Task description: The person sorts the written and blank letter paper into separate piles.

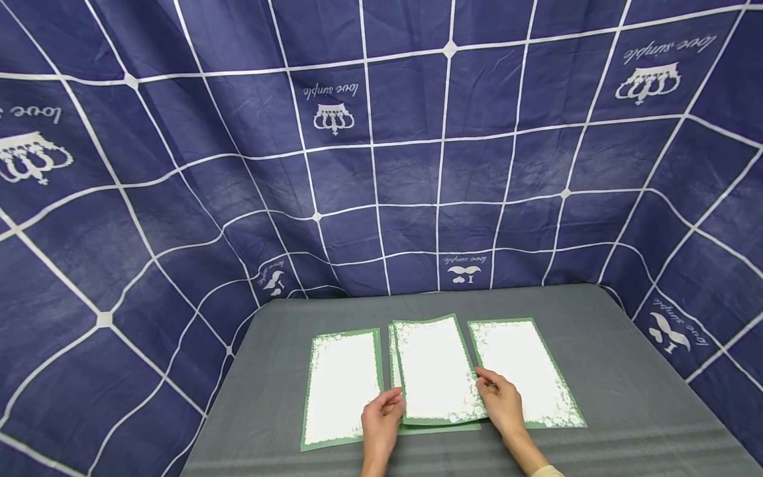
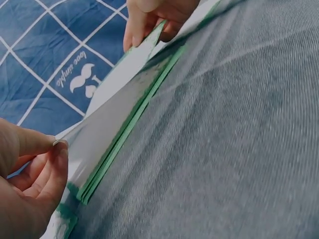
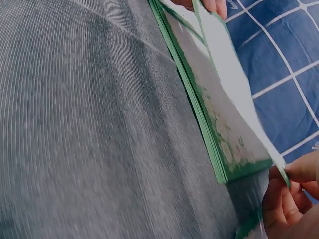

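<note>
A white sheet of paper with a green floral border is raised over the middle stack of similar sheets. My left hand pinches its near left edge between thumb and fingers. On the opposite side, my right hand pinches the near right edge. In the left wrist view the held sheet stands tilted above the stack, whose green edges show several layers. From the right wrist view, a gap separates the raised sheet from the stack at the near side.
Another bordered sheet lies to the left, and one more to the right, partly under my right hand in the head view. All rest on a grey cloth-covered table. A blue curtain with white grid lines surrounds the back and sides.
</note>
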Action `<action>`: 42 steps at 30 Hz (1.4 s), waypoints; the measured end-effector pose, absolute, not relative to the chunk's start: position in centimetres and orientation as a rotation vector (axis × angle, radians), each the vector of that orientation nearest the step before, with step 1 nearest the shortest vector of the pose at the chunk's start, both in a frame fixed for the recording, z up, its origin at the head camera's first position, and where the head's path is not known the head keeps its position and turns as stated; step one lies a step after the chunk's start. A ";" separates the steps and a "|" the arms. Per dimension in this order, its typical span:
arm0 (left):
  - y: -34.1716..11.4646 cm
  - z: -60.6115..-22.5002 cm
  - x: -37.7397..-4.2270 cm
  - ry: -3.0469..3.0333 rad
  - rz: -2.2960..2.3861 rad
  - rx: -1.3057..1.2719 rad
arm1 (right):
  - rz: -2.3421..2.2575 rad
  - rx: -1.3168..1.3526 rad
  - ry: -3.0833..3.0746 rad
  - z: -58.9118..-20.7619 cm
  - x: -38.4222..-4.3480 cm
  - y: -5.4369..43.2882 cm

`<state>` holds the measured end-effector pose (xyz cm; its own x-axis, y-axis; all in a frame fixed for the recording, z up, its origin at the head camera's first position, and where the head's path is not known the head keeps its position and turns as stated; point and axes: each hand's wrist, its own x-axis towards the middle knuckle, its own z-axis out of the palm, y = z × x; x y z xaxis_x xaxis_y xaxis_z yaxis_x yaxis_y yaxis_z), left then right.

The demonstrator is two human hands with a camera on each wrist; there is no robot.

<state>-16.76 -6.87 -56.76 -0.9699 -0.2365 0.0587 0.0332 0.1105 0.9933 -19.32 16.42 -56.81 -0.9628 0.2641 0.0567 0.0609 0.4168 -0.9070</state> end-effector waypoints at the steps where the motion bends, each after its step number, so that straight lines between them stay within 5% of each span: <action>1: -6.8 -56.7 -16.8 -2.174 -1.971 0.206 | 1.576 -0.288 -2.477 -56.7 -19.3 16.6; 42: 5.4 -55.1 -18.4 -2.234 -2.160 -0.115 | 1.539 -0.551 -2.404 -55.3 -17.2 29.8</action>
<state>-18.43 5.37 -55.09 -0.9968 0.0309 0.0739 0.0749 0.0324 0.9967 -17.19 29.85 -55.33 -0.9017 0.4322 -0.0061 0.1864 0.3760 -0.9077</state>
